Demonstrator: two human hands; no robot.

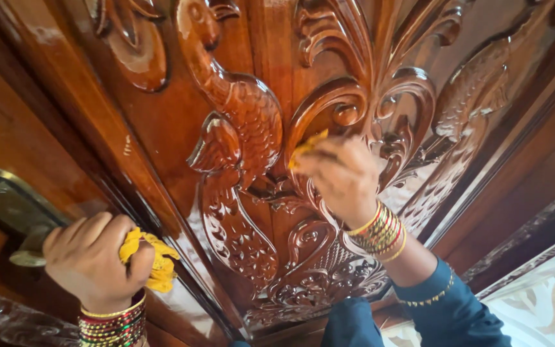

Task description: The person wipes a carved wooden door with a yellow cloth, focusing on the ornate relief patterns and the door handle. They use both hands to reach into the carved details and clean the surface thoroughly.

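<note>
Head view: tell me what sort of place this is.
Probably a home's entrance. A carved wooden door with a brass handle fills the view, and patterned floor tiles show lower right. Both hands, left and right, hold yellow cloths.

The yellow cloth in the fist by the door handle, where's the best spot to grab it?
Probably the loose bunched end of the yellow cloth, coming from the right: it sticks out free beside the left hand, while the rest is wrapped inside the fist.
</note>
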